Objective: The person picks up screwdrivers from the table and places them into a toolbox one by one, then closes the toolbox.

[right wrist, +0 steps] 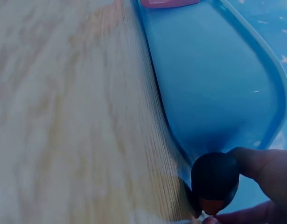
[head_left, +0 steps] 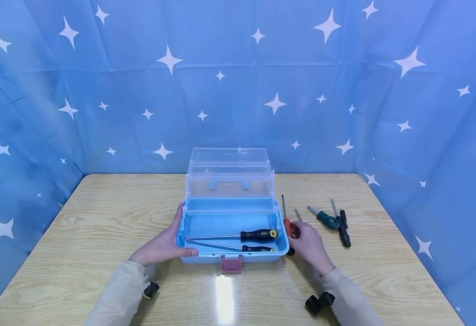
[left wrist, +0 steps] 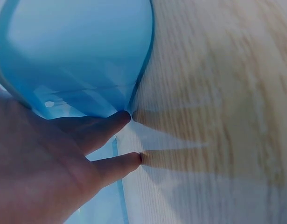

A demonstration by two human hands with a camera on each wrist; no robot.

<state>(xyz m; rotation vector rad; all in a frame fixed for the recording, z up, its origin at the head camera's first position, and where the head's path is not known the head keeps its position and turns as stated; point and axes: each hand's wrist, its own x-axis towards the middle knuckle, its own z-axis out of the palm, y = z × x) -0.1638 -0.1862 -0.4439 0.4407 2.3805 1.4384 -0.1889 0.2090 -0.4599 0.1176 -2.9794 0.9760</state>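
Note:
A blue toolbox (head_left: pixel 217 221) with its clear lid (head_left: pixel 230 181) raised stands on the table. Inside, two long screwdrivers with black and yellow handles (head_left: pixel 258 234) lie crosswise. My left hand (head_left: pixel 162 242) rests on the box's left end, thumb over the front corner, straight fingers (left wrist: pixel 117 168) along the outer wall. Beside the right end, my right hand (head_left: pixel 309 244) pinches an orange-and-black screwdriver (head_left: pixel 287 226) by its handle, whose black butt (right wrist: pixel 214 175) shows between thumb and finger. Another thin shaft (head_left: pixel 299 215) pokes out past this hand, its handle hidden.
Right of the right hand lie a green-handled screwdriver (head_left: pixel 328 220) and black-handled screwdrivers (head_left: pixel 344 235), close together. A pink latch (head_left: pixel 231 264) hangs at the box's front. Behind the wooden table (head_left: pixel 111 217) hangs a blue star-patterned curtain (head_left: pixel 221 108).

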